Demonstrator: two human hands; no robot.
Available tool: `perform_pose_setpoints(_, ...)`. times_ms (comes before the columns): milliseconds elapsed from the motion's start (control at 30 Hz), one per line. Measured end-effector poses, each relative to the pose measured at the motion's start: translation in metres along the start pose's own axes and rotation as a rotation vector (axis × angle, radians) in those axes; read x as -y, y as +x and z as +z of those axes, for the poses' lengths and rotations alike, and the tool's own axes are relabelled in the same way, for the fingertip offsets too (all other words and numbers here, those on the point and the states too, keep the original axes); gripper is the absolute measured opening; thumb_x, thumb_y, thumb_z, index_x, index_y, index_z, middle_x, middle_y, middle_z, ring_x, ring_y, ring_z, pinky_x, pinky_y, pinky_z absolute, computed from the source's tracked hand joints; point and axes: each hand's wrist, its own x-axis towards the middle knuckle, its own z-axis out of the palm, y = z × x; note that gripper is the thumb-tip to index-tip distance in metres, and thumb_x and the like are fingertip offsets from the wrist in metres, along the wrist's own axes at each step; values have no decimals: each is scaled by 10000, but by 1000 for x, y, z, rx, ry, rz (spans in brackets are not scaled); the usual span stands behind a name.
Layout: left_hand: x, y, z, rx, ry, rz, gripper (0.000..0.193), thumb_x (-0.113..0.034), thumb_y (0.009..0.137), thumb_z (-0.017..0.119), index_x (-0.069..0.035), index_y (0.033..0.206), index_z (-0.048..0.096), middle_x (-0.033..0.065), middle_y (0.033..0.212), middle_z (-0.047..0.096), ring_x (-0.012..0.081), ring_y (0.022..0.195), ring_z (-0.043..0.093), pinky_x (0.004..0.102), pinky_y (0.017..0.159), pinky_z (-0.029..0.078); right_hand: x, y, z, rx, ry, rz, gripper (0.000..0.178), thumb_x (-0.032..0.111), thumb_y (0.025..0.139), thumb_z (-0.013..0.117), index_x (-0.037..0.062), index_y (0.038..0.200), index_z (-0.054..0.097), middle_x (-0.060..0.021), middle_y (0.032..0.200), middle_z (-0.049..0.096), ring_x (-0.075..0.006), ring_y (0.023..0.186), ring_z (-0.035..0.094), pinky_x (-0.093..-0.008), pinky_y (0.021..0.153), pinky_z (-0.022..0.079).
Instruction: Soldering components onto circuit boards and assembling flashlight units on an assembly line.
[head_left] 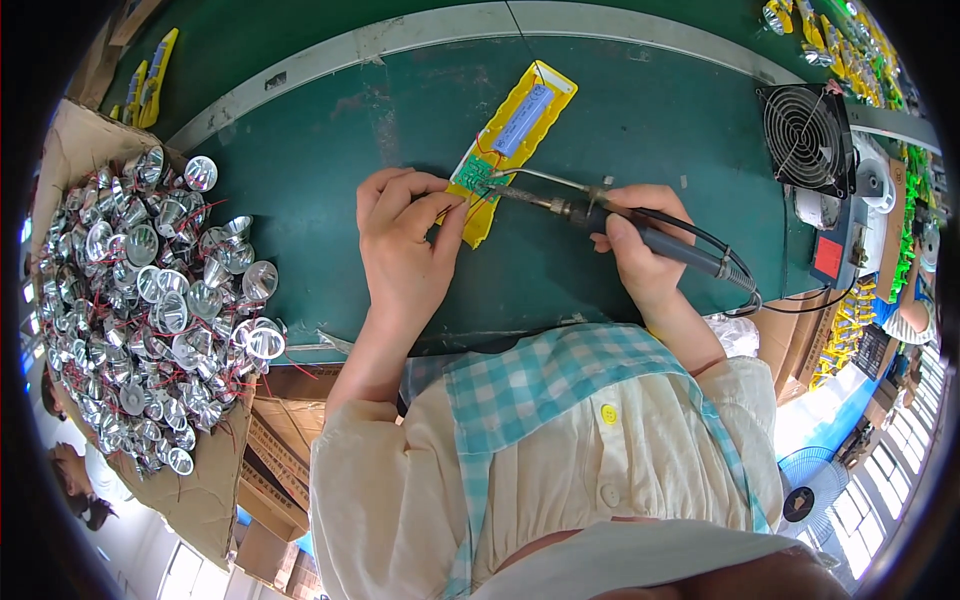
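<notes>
A long yellow plastic housing (554,88) lies slanted on the green bench, holding a blue cylindrical battery (522,120) and a small green circuit board (474,172). Thin red and black wires run about the board. My left hand (408,228) is at the board's left edge, thumb and forefinger pinched on what looks like a thin wire, mostly hidden by the fingertips. In my right hand (648,240) is a soldering iron (672,248) with a thin metal feed tube (545,178) along it. Its tip reaches the board; whether it touches is hard to tell.
A cardboard box (215,500) at left is heaped with silver reflector cups (172,310) trailing red wires. At right stand a black fan (806,137) and a soldering station (832,250). A metal rail (420,38) borders the bench's far side. More yellow housings (152,80) lie far left.
</notes>
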Motion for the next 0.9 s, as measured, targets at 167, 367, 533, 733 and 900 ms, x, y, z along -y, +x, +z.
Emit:
perform_pose_setpoints(167,1,-1,0,6,9,2,87,-5,582,622,-21,652,573,41,755,529,232,803,460,313,673,384,-2,0,-4,-28,70,1,184,2,675,553,-2,852,501,-74,713,532,-97,559,531,-198,505,459)
perform_pose_setpoints(367,-3,-2,-5,17,7,-1,87,-1,591,612,-22,665,573,43,778,529,238,821,455,318,689,379,-1,0,-3,-31,75,-1,185,1,677,548,0,856,500,-75,712,528,-98,556,531,-201,505,463)
perform_pose_setpoints(533,4,-7,-21,25,-77,-2,131,-8,625,603,-25,750,567,48,828,533,225,841,465,310,710,382,-3,1,-4,-17,87,-14,184,1,677,546,0,855,500,-77,710,530,-97,553,530,-201,508,464)
perform_pose_setpoints(733,-8,-3,-15,25,-366,-550,83,-21,638,602,-22,716,575,61,748,534,215,728,487,284,639,396,-2,1,-4,-27,100,16,187,3,675,551,-1,855,500,-76,697,530,-94,542,528,-199,508,463)
perform_pose_setpoints(900,-4,5,-6,16,48,-44,60,-11,613,604,-17,663,572,65,678,509,234,729,460,306,627,382,-1,2,3,-48,89,29,190,6,672,560,-2,852,502,-76,700,530,-92,538,526,-199,505,460)
